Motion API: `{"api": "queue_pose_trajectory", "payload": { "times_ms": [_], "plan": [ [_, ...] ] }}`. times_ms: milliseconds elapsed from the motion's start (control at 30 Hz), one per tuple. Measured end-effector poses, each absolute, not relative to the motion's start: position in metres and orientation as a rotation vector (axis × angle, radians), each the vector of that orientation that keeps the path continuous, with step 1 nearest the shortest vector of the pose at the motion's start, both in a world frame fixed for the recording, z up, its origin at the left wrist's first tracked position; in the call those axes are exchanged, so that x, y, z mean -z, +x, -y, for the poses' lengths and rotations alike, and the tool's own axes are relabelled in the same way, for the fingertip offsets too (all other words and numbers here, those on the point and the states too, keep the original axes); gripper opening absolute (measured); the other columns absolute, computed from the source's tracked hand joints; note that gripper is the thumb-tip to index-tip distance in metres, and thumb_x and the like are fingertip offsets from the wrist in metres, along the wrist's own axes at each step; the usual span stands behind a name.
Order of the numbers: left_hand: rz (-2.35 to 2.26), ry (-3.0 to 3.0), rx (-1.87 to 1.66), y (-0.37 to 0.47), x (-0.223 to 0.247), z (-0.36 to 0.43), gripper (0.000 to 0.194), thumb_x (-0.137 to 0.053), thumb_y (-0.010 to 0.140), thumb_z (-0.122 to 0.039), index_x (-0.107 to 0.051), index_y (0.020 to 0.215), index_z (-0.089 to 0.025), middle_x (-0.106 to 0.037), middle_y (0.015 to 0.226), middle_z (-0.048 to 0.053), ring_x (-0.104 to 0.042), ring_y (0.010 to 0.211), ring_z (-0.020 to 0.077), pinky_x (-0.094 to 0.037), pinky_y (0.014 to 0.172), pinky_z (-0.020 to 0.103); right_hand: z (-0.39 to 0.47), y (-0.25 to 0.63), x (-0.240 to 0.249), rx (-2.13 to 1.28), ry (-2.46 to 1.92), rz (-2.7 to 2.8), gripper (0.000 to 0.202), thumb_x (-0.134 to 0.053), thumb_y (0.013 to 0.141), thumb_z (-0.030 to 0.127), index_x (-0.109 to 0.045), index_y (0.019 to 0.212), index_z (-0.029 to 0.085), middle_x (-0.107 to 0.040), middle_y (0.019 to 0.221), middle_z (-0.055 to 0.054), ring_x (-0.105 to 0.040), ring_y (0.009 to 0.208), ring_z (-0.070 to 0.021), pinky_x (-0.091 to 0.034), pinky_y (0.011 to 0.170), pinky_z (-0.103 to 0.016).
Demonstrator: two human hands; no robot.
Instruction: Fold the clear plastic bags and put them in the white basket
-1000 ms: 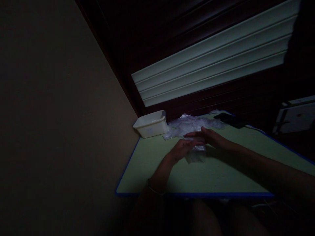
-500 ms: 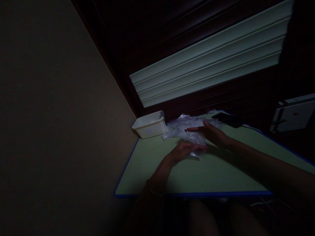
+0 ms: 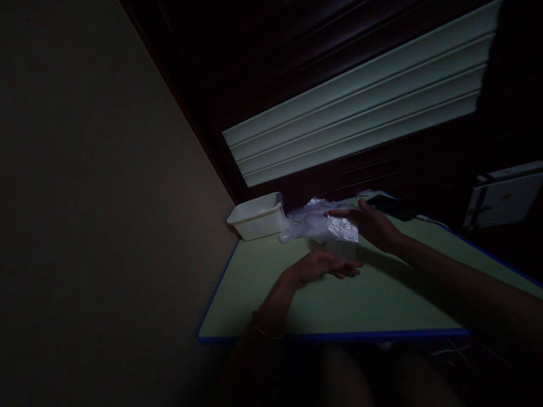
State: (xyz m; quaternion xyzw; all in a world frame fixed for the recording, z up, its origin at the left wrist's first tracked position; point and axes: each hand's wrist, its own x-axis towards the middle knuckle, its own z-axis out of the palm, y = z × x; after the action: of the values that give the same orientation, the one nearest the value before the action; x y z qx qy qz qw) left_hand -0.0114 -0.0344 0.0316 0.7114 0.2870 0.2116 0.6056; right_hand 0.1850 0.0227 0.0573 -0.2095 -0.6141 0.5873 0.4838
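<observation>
A heap of clear, crinkled plastic bags (image 3: 305, 219) lies toward the back of the pale green table. One shiny plastic bag (image 3: 343, 229) is at the front of the heap, just under the fingers of my right hand (image 3: 377, 227). That hand is open, fingers stretched to the left and thumb raised; whether it touches the bag I cannot tell. My left hand (image 3: 320, 265) hovers nearer the front, palm down with fingers extended, apart from the plastic and holding nothing.
A white plastic bin (image 3: 259, 220) stands at the table's back left corner, by the wall. Behind my right hand lies a dark flat object (image 3: 392, 207) with a white cable (image 3: 432, 221). The table (image 3: 254, 299) has a blue edge. The scene is dim.
The shiny bag has shifted up and away from my left hand, toward the heap. My right hand has moved slightly right and back; the left fingers have spread free of the plastic.
</observation>
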Motion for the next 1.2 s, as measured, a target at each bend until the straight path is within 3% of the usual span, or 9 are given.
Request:
{"api": "queue_pose_trajectory", "payload": {
  "times_ms": [100,200,333,433,533,733,900,1067,1200],
  "plan": [
    [-0.659,1.645,-0.432,-0.014,-0.036,0.037,0.048,-0.054,0.086,-0.054,-0.069,0.113,-0.017,-0.063,0.126,0.015,-0.061,0.114,0.024,-0.042,0.099,0.039,-0.024,0.188,-0.061,-1.412,-0.532,1.452,0.067,-0.035,0.084,0.074,-0.076,0.099,0.024,-0.067,0.124,-0.008,-0.04,0.135,-0.0337,-0.016,0.116,-0.051],
    [-0.758,1.634,-0.464,-0.023,-0.039,0.035,0.052,-0.055,0.083,-0.059,-0.073,0.092,-0.012,-0.072,0.097,0.016,-0.068,0.086,0.0211,-0.047,0.076,0.032,-0.024,0.19,-0.062,-1.387,-0.541,1.466,0.068,-0.034,0.084,0.073,-0.075,0.104,0.024,-0.068,0.123,-0.008,-0.038,0.136,-0.0341,-0.016,0.115,-0.053],
    [-1.076,1.529,-1.012,-0.034,-0.038,0.021,0.06,-0.052,0.08,-0.067,-0.061,0.057,-0.012,-0.058,0.054,0.005,-0.049,0.046,0.0093,-0.034,0.049,0.023,-0.024,0.189,-0.06,-1.402,-0.563,1.51,0.066,-0.034,0.083,0.073,-0.075,0.105,0.026,-0.069,0.121,-0.007,-0.04,0.134,-0.035,-0.018,0.114,-0.054],
    [-1.115,1.46,-1.248,-0.031,-0.036,0.014,0.051,-0.06,0.076,-0.063,-0.066,0.072,-0.013,-0.064,0.068,0.004,-0.047,0.051,0.0072,-0.034,0.051,0.021,-0.023,0.187,-0.057,-1.441,-0.539,1.53,0.066,-0.034,0.084,0.073,-0.076,0.101,0.026,-0.069,0.12,-0.008,-0.045,0.131,-0.0355,-0.021,0.113,-0.054],
    [-1.004,1.465,-1.156,-0.021,-0.032,0.015,0.051,-0.066,0.073,-0.059,-0.07,0.092,-0.012,-0.068,0.087,0.008,-0.057,0.07,0.0118,-0.041,0.063,0.022,-0.021,0.184,-0.053,-1.493,-0.516,1.584,0.066,-0.036,0.085,0.071,-0.076,0.104,0.022,-0.071,0.116,-0.011,-0.05,0.126,-0.0368,-0.027,0.11,-0.054],
    [-1.071,1.472,-1.014,-0.011,-0.022,0.018,0.051,-0.069,0.07,-0.059,-0.072,0.082,-0.01,-0.064,0.068,0.005,-0.046,0.051,0.0076,-0.034,0.052,0.022,-0.024,0.184,-0.043,-1.498,-0.528,1.73,0.061,-0.036,0.091,0.065,-0.074,0.109,0.022,-0.074,0.106,-0.01,-0.061,0.111,-0.0344,-0.033,0.105,-0.056],
    [-1.117,1.483,-1.066,-0.012,-0.02,0.015,0.049,-0.068,0.072,-0.057,-0.074,0.085,-0.01,-0.066,0.068,0.006,-0.045,0.05,0.0078,-0.033,0.051,0.022,-0.026,0.185,-0.041,-1.35,-0.542,1.76,0.047,-0.046,0.09,0.058,-0.067,0.121,0.03,-0.067,0.124,-0.006,-0.055,0.121,-0.0318,-0.036,0.106,-0.052],
    [-1.173,1.426,-1.232,-0.012,-0.022,0.012,0.045,-0.069,0.071,-0.053,-0.075,0.086,-0.011,-0.068,0.07,0.006,-0.046,0.052,0.0086,-0.035,0.053,0.023,-0.024,0.184,-0.041,-1.23,-0.64,1.699,0.068,-0.061,0.082,0.053,-0.042,0.144,0.03,-0.063,0.126,-0.006,-0.055,0.119,-0.0318,-0.044,0.097,-0.051],
    [-1.177,1.377,-1.314,-0.013,-0.023,0.011,0.044,-0.071,0.069,-0.052,-0.074,0.084,-0.011,-0.068,0.071,0.006,-0.049,0.056,0.01,-0.037,0.055,0.023,-0.027,0.183,-0.039,-1.343,-0.73,1.616,0.057,-0.067,0.077,0.053,-0.061,0.126,0.027,-0.068,0.105,-0.007,-0.062,0.097,-0.0261,-0.051,0.084,-0.043]
  ]
}}
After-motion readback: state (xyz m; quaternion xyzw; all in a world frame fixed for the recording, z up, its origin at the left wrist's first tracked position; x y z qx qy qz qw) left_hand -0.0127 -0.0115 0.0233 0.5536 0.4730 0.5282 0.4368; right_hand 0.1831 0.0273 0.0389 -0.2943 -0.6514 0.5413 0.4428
